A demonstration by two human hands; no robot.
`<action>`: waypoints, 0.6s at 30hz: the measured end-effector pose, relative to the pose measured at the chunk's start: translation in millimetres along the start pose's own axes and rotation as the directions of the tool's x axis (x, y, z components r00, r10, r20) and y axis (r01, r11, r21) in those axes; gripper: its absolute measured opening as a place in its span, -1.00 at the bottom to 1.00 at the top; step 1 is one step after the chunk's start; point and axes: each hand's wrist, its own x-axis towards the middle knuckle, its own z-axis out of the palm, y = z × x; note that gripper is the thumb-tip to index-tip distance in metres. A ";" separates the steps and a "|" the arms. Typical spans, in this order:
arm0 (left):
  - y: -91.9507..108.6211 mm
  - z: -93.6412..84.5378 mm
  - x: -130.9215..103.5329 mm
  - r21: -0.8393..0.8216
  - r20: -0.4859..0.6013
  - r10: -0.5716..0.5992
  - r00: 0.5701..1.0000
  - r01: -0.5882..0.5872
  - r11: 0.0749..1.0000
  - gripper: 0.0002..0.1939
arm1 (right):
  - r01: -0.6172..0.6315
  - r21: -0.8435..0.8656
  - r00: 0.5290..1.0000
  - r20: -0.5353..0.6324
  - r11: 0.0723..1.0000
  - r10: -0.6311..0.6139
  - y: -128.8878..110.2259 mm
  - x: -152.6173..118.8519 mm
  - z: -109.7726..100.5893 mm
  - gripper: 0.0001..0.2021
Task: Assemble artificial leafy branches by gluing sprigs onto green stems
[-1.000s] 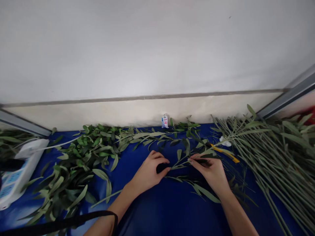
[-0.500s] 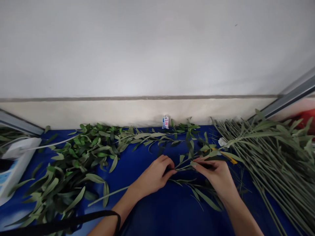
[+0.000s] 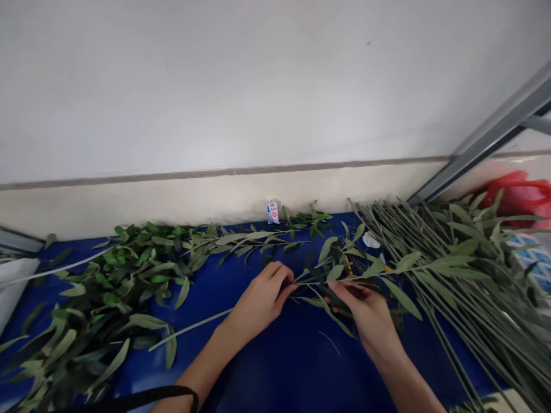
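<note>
The leafy sprig (image 3: 340, 274) lies across the middle of the blue tabletop (image 3: 284, 367); the left hand (image 3: 260, 298) pinches its stem end in a closed grip, and the right hand (image 3: 368, 312) pinches it further right among the leaves. Loose leaves (image 3: 107, 287) crowd the left side and a bare stem pile (image 3: 456, 287) the right. Open blue surface lies near, between the forearms; the wall (image 3: 241, 198) bounds the far edge.

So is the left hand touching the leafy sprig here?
Touching. The head view shows the left hand pinching the leafy sprig at its near end, fingertips closed on the stem with no gap.
</note>
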 end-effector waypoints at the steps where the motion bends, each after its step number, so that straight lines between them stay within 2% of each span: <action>1: -0.2 1.3 -0.2 0.004 0.001 0.001 1.000 -0.001 1.000 -0.98 | -0.014 0.026 1.000 0.009 1.000 0.013 2.9 -0.7 -1.4 -0.63; 5: -1.3 6.4 -1.2 0.002 0.007 0.013 1.000 -0.013 1.000 -0.98 | -0.049 0.051 0.998 0.035 0.997 0.047 11.6 -2.8 -9.2 -0.57; 6: -1.9 7.2 -1.6 -0.001 0.004 0.013 1.000 -0.013 1.000 -0.98 | -0.052 -0.001 0.998 0.039 0.999 0.052 12.1 -4.0 -13.1 -0.55; 8: -3.5 7.8 -2.6 -0.004 0.008 0.013 1.000 -0.013 1.000 -0.98 | 0.002 -0.219 0.996 0.091 0.976 0.018 9.5 -9.6 -24.7 -0.54; 11: -5.7 6.2 -3.7 0.001 0.050 0.018 0.999 -0.018 1.000 -0.98 | 0.179 -0.585 0.963 0.269 0.791 -0.018 -7.1 -27.4 -48.4 -0.50; 13: -6.3 4.2 -3.5 0.004 0.086 0.024 0.996 -0.024 1.000 -0.98 | 0.233 -0.691 0.942 0.334 0.685 0.017 -27.9 -41.1 -61.6 -0.48; 15: -6.5 2.0 -2.4 0.003 0.119 0.034 0.992 -0.035 0.999 -0.95 | 0.328 -0.723 0.924 0.380 0.607 -0.046 -53.2 -48.6 -66.9 -0.49; 16: -6.6 1.0 -1.6 0.001 0.130 0.038 0.991 -0.038 0.999 -0.94 | 0.408 -0.716 0.903 0.409 0.566 -0.132 -65.6 -48.2 -66.0 -0.51; 17: -6.6 0.1 -0.9 0.000 0.135 0.038 0.990 -0.038 0.999 -0.93 | 0.482 -0.714 0.876 0.383 0.509 -0.292 -76.6 -44.6 -62.9 -0.53; 18: -6.6 -0.5 -0.3 -0.001 0.133 0.035 0.991 -0.035 0.999 -0.94 | 0.525 -0.733 0.841 0.366 0.433 -0.400 -85.6 -38.0 -58.3 -0.60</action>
